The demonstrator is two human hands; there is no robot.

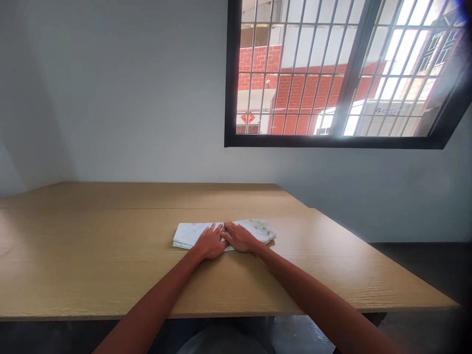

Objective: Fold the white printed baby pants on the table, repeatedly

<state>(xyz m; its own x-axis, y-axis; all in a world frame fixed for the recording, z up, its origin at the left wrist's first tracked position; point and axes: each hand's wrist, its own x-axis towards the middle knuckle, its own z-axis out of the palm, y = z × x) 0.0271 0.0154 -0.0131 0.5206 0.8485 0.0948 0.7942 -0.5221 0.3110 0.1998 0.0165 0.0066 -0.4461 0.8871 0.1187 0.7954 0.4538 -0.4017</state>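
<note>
A white folded cloth (189, 234) with small printed marks lies flat on the wooden table (92, 255), stretched left to right. My left hand (210, 243) rests palm down on the middle of the cloth, fingers stretched forward. My right hand (240, 237) lies flat beside it on the cloth, its fingertips touching the left hand's fingers. Both hands press on the fabric and grip nothing. The cloth's right end (263, 229) is slightly rumpled.
The table's far edge meets a grey wall. A barred window (339, 73) sits high at the right, with a red brick building outside. The table's right edge (368, 246) drops to a dark floor. The near edge runs just below my forearms.
</note>
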